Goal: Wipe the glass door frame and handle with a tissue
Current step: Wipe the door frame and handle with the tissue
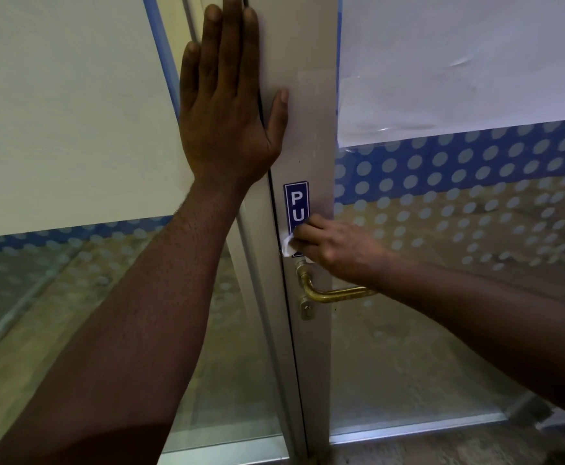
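Your left hand [227, 105] lies flat and open on the door frame [311, 135], holding nothing. Your right hand [334, 245] is closed around a white tissue [287, 246], pressing it on the frame's blue sticker [296, 203], just above the brass handle [328, 292].

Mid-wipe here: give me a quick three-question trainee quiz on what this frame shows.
1. True or false: the left hand lies flat against the door frame.
2. Which hand holds the tissue?
   A. left
   B. right
   C. neither
3. Fill in: the tissue sits just above the brass ____ and over the lower part of the blue sign.

Key
1. True: open palm, fingers pointing up.
2. B: the right hand presses it to the frame.
3. handle, which the tissue is not touching.
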The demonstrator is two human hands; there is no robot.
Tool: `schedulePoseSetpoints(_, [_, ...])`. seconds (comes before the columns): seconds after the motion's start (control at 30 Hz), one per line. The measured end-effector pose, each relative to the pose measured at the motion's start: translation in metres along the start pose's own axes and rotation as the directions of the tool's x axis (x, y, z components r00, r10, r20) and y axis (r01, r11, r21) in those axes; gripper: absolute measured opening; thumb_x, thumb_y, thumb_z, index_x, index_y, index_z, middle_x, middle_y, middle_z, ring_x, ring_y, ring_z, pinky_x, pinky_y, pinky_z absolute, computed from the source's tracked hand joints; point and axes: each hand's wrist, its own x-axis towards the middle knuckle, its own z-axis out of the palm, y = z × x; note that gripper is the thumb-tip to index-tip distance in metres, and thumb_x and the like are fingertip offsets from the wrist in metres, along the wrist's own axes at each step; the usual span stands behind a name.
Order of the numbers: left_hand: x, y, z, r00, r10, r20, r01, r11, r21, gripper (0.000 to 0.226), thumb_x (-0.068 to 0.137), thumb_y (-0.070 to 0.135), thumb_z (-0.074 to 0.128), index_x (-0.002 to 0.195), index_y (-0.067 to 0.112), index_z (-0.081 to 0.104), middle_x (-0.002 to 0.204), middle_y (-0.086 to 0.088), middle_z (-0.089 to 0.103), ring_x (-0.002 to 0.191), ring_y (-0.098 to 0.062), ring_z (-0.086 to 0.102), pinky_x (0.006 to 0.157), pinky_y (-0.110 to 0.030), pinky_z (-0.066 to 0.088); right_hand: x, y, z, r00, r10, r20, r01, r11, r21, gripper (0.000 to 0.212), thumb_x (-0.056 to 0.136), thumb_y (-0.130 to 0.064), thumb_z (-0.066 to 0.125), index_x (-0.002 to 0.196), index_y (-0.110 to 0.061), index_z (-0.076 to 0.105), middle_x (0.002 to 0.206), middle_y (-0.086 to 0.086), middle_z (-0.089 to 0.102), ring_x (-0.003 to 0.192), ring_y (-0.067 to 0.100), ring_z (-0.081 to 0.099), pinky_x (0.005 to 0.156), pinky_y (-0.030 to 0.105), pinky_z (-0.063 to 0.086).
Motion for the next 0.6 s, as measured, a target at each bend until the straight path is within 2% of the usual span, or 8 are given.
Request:
schedulePoseSetpoints(0.07, [0.000, 0.001, -0.001, 1.000, -0.003, -0.003, 0.003, 1.000, -0.001, 0.067, 0.107, 0.050, 0.037, 0.152, 0.001, 0.036, 0.157, -0.021, 0.037, 0.147, -0.034, 0.031, 0.122, -0.039, 0.011, 0.008, 0.004, -0.014, 0.991, 0.083, -0.101, -0.077, 0.995, 0.062, 0.028, 0.095, -0.012, 0.057, 0.122, -0.004, 0.061, 0.115, 0.014, 0.060, 0.097, 0.025, 0.058, 0.071, 0.038, 0.056])
schedulePoseSetpoints(0.13, [0.000, 0.001, 0.000, 1.000, -0.005, -0.006, 0.005, 1.000, -0.001, 0.067, 0.106, 0.050, 0.038, 0.152, 0.001, 0.036, 0.157, -0.020, 0.036, 0.147, -0.033, 0.030, 0.123, -0.039, 0.012, 0.025, 0.017, -0.029, 0.918, 0.195, -0.347, -0.173, 0.981, 0.093, 0.021, 0.093, -0.009, 0.061, 0.112, -0.002, 0.065, 0.101, 0.015, 0.063, 0.082, 0.023, 0.060, 0.057, 0.032, 0.054])
schedulePoseSetpoints(0.2, [0.000, 0.001, 0.000, 1.000, -0.006, -0.004, 0.006, 1.000, 0.000, 0.067, 0.106, 0.050, 0.039, 0.152, 0.001, 0.036, 0.157, -0.020, 0.036, 0.147, -0.033, 0.030, 0.123, -0.040, 0.013, 0.031, 0.021, -0.034, 0.862, 0.198, -0.467, -0.198, 0.979, 0.049, 0.019, 0.093, -0.010, 0.060, 0.110, -0.001, 0.065, 0.099, 0.016, 0.063, 0.082, 0.024, 0.060, 0.055, 0.031, 0.054])
schedulePoseSetpoints(0.27, [0.001, 0.001, -0.001, 1.000, 0.000, -0.002, 0.000, 1.000, -0.014, 0.066, 0.106, 0.049, 0.039, 0.152, 0.001, 0.036, 0.157, -0.020, 0.036, 0.147, -0.033, 0.029, 0.123, -0.041, 0.014, 0.020, 0.012, -0.017, 0.931, 0.136, -0.339, -0.110, 0.989, 0.096, 0.022, 0.094, -0.011, 0.059, 0.114, -0.003, 0.063, 0.105, 0.014, 0.061, 0.084, 0.022, 0.059, 0.060, 0.033, 0.055])
schedulePoseSetpoints(0.37, [0.001, 0.000, -0.002, 1.000, 0.002, 0.013, -0.002, 1.000, -0.031, 0.067, 0.106, 0.049, 0.038, 0.153, 0.002, 0.034, 0.159, -0.020, 0.034, 0.148, -0.033, 0.027, 0.124, -0.041, 0.013, -0.006, -0.008, 0.005, 0.995, 0.091, 0.047, -0.095, 0.991, 0.090, 0.035, 0.100, -0.024, 0.043, 0.129, -0.009, 0.054, 0.122, 0.009, 0.055, 0.101, 0.020, 0.056, 0.080, 0.039, 0.054])
schedulePoseSetpoints(0.4, [0.000, 0.000, -0.002, 1.000, 0.000, 0.012, 0.000, 1.000, -0.028, 0.067, 0.106, 0.049, 0.038, 0.153, 0.002, 0.033, 0.159, -0.020, 0.034, 0.149, -0.033, 0.027, 0.124, -0.040, 0.013, -0.005, -0.007, 0.003, 0.995, 0.095, 0.025, -0.097, 0.992, 0.085, 0.033, 0.099, -0.022, 0.045, 0.128, -0.008, 0.056, 0.120, 0.010, 0.056, 0.099, 0.021, 0.057, 0.077, 0.039, 0.056])
schedulePoseSetpoints(0.5, [0.001, 0.000, -0.001, 1.000, -0.002, -0.003, 0.001, 1.000, -0.014, 0.067, 0.106, 0.049, 0.039, 0.153, 0.001, 0.035, 0.158, -0.021, 0.035, 0.148, -0.033, 0.028, 0.124, -0.039, 0.011, 0.017, 0.011, -0.021, 0.921, 0.198, -0.336, -0.165, 0.978, 0.125, 0.023, 0.097, -0.014, 0.052, 0.114, -0.004, 0.063, 0.104, 0.015, 0.062, 0.077, 0.021, 0.060, 0.055, 0.032, 0.055])
schedulePoseSetpoints(0.6, [0.001, 0.000, 0.000, 1.000, -0.005, -0.012, 0.005, 1.000, -0.008, 0.066, 0.106, 0.049, 0.039, 0.151, 0.000, 0.036, 0.157, -0.021, 0.037, 0.147, -0.033, 0.030, 0.123, -0.038, 0.011, 0.032, 0.025, -0.029, 0.818, 0.188, -0.544, -0.255, 0.966, -0.049, 0.024, 0.098, -0.010, 0.053, 0.117, 0.000, 0.063, 0.110, 0.018, 0.064, 0.091, 0.025, 0.062, 0.066, 0.028, 0.056])
